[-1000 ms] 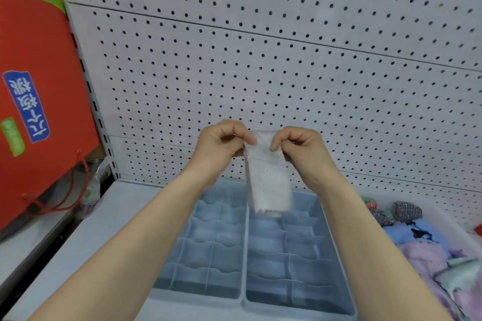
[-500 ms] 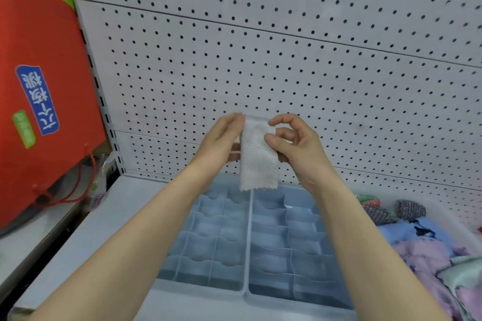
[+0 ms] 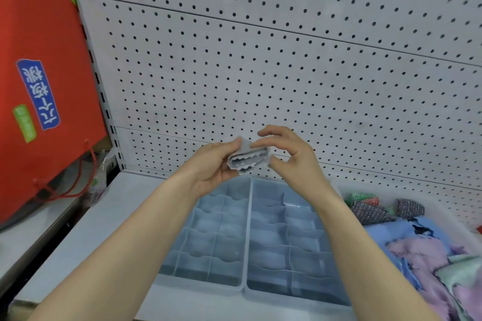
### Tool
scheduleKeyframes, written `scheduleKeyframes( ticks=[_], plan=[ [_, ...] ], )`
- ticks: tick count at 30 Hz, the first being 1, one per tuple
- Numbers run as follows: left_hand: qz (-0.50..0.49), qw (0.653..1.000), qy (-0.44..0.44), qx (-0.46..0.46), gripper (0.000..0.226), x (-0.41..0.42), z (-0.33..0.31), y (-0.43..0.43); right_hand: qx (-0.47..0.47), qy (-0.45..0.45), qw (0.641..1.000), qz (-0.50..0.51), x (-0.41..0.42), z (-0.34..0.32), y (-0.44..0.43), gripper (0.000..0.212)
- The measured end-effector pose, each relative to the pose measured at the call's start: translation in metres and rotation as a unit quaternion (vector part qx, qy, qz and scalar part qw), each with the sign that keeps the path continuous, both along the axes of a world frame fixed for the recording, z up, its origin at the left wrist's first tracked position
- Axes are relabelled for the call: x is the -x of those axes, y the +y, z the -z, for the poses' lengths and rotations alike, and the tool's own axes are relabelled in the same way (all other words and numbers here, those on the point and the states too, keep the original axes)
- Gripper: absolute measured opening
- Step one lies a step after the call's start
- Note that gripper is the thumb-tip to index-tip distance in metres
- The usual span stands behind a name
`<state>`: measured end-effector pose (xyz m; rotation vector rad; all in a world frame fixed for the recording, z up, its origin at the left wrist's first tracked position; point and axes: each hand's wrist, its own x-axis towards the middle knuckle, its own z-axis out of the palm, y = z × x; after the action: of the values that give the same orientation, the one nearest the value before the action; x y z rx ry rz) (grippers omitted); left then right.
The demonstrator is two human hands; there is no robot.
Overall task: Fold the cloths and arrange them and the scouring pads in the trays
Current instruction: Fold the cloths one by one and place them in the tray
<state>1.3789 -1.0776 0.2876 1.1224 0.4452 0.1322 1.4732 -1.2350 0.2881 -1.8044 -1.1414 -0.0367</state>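
the left hand (image 3: 214,163) grips a folded white cloth (image 3: 247,160) (layered edges showing) above the trays (image 3: 249,242), while the right hand (image 3: 289,155), fingers loosely apart, touches its end.

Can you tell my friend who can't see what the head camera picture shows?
A left hand holds a small folded white cloth, the right hand touching it, above two blue-grey plastic divider trays. A white bin of coloured cloths and scouring pads sits to the right.
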Motion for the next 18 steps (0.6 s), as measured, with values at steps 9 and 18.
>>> scheduleKeyframes(
  ticks=[9, 18],
  plan=[
    [-0.024, 0.980, -0.064, -0.186, 0.042, 0.000, 0.008, -0.007, -0.046, 0.293, 0.955, 0.005, -0.005, -0.005, 0.003, 0.012],
    [-0.069, 0.978, -0.118, -0.158, 0.016, 0.002, 0.014, -0.001, -0.050, 0.332, 0.940, -0.053, -0.003, -0.002, 0.002, 0.023]
  ],
)
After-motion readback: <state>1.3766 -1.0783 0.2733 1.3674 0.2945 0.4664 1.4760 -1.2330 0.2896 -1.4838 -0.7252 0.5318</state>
